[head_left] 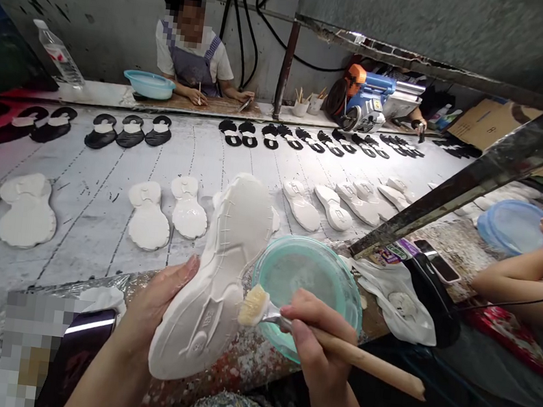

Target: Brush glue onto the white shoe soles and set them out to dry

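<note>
A white shoe sole (227,251) is tilted upright, its heel end low and its toe end high. My left hand (157,301) grips it along the left edge. In my right hand (320,333) is a brush (366,361) with a wooden handle; its pale bristles are at the sole's right edge near the heel, and whether they touch cannot be made out. Just behind the brush is a teal bowl (355,304) with cloudy whitish liquid. More white soles (150,216) lie on the pale belt (87,228) beyond my hands.
Black shoe uppers (131,132) lie along the belt's far side. Across it sits a person (190,57) near a blue basin (148,84). A slanted metal post (450,185) crosses the right side. A phone (81,351) lies at lower left; another person's arm (523,271) is at right.
</note>
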A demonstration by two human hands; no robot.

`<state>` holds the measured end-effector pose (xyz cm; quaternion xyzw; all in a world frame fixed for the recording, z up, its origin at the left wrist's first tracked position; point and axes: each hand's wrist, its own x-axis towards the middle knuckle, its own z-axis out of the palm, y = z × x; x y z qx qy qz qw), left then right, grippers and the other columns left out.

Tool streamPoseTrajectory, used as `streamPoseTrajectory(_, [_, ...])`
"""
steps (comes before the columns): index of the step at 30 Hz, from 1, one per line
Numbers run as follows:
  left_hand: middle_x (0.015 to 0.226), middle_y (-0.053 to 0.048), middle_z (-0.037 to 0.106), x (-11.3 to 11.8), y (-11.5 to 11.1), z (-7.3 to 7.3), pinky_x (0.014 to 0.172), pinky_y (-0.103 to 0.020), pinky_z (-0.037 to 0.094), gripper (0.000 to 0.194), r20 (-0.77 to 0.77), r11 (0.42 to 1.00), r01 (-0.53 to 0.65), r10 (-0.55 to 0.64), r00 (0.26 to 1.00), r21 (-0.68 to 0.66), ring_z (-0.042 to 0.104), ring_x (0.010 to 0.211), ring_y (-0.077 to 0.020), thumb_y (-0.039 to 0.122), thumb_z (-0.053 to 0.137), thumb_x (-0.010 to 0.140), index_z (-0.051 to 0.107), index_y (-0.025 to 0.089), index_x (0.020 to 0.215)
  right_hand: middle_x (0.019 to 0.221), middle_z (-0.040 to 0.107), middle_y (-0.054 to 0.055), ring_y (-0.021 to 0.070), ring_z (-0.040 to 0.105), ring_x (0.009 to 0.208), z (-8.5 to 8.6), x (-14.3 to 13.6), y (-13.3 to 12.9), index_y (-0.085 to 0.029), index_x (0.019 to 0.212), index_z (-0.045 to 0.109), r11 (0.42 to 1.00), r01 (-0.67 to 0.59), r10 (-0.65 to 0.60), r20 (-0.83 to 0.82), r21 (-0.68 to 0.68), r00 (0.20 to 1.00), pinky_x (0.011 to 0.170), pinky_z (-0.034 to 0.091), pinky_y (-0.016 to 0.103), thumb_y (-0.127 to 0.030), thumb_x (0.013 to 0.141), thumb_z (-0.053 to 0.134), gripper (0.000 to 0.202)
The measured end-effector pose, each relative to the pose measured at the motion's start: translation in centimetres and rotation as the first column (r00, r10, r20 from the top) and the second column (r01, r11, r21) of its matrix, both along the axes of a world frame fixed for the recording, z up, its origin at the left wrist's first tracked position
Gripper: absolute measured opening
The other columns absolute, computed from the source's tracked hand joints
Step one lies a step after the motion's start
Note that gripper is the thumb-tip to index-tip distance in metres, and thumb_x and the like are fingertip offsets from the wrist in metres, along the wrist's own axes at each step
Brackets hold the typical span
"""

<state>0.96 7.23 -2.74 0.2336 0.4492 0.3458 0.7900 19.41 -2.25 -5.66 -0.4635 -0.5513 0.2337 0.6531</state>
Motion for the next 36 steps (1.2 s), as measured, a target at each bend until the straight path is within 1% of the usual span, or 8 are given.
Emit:
streamPoseTrajectory(5, [0.047,-0.001,0.054,0.0,0.0,-0.6,0.038,-0.019,0.034,0.044,-0.088,0.994,0.038,-0.030,0.996,0.100,0.044,0.039,-0.0088,0.049,0.087,0.055,0.063,0.012,0.056,0.067,0.060,-0.001,0.0068,0.055,0.057,-0.3,-0.4,0.1,-0.018,0.089,0.068,0.993,0.076,-0.076,-0.002,-0.095,0.997,0.052,0.044,0.017,-0.011,0.088,0.055,0.014])
streamPoseTrajectory(11, [0.049,-0.002,0.059,0.5,-0.9,-0.9,0.037,-0.019,0.034,0.020,-0.054,0.970,-0.017,0.032,0.998,0.244,0.049,0.042,-0.0108,0.031,0.083,0.067,0.072,0.014,0.065,0.065,0.059,-0.001,0.0068,0.053,0.059,2.0,-2.3,0.4,-0.016,0.090,0.066,0.996,0.084,-0.085,0.155,0.013,0.984,0.057,0.045,0.019,-0.010,0.086,0.055,0.014])
streamPoseTrajectory(16, [0.057,-0.003,0.064,1.2,-0.2,-1.5,0.045,-0.021,0.045,0.017,0.007,1.000,-0.001,0.000,1.000,0.018,0.056,0.047,-0.0131,0.028,0.077,0.074,0.073,0.011,0.074,0.069,0.061,0.000,0.0069,0.054,0.062,2.5,-3.0,0.4,-0.016,0.095,0.065,0.998,0.042,-0.050,0.235,0.036,0.971,0.060,0.046,0.019,-0.011,0.086,0.056,0.014])
streamPoseTrajectory(20, [0.064,-0.011,0.069,0.6,1.4,-2.8,0.051,-0.028,0.052,0.036,0.093,0.950,0.072,-0.045,0.995,-0.305,0.065,0.054,-0.0194,0.034,0.052,0.093,0.074,0.008,0.081,0.059,0.054,-0.001,0.0070,0.050,0.053,-0.1,-0.9,-0.6,-0.015,0.081,0.066,0.963,0.216,-0.193,0.153,-0.158,0.969,0.050,0.042,0.018,-0.028,0.091,0.055,0.020])
streamPoseTrajectory(25, [0.109,-0.005,0.074,-1.5,1.4,-5.0,0.091,-0.038,0.057,0.036,0.272,0.935,-0.348,0.354,0.895,-0.072,0.066,0.110,-0.0210,0.048,0.045,0.095,0.071,0.025,0.104,0.051,0.046,-0.003,0.0073,0.042,0.046,-4.9,2.8,-1.3,-0.015,0.071,0.058,0.751,0.481,-0.426,0.226,-0.452,0.876,0.045,0.030,0.019,-0.046,0.091,0.055,0.037])
streamPoseTrajectory(28, [0.119,-0.014,0.069,-2.1,0.4,-7.7,0.085,-0.056,0.057,0.051,0.246,0.959,-0.151,0.210,0.946,-0.239,0.064,0.112,-0.0345,0.059,0.048,0.089,0.069,0.017,0.108,0.049,0.048,-0.002,0.0095,0.045,0.048,-6.7,3.2,-1.0,-0.015,0.063,0.059,0.711,0.433,-0.343,0.265,-0.554,0.901,0.050,0.030,0.021,-0.051,0.084,0.062,0.042])
streamPoseTrajectory(32, [0.077,-0.008,0.069,-2.2,-0.4,-11.0,0.071,-0.031,0.060,0.013,0.019,0.934,-0.211,0.226,0.974,-0.287,0.070,0.077,-0.0178,0.013,0.055,0.088,0.067,0.010,0.093,0.049,0.044,-0.002,0.0098,0.044,0.051,-6.4,3.1,-1.5,-0.016,0.061,0.058,0.667,0.420,-0.340,0.250,-0.615,0.907,0.053,0.029,0.022,-0.058,0.081,0.061,0.047])
streamPoseTrajectory(36, [0.069,-0.003,0.067,-3.5,-0.5,-11.1,0.060,-0.016,0.054,0.039,-0.089,0.955,-0.231,0.217,0.972,-0.184,0.064,0.062,-0.0095,-0.010,0.072,0.061,0.070,0.009,0.094,0.052,0.040,-0.004,0.0079,0.039,0.051,-4.5,3.8,-2.9,-0.016,0.069,0.056,0.613,0.482,-0.472,0.199,-0.626,0.859,0.054,0.032,0.021,-0.059,0.086,0.055,0.047])
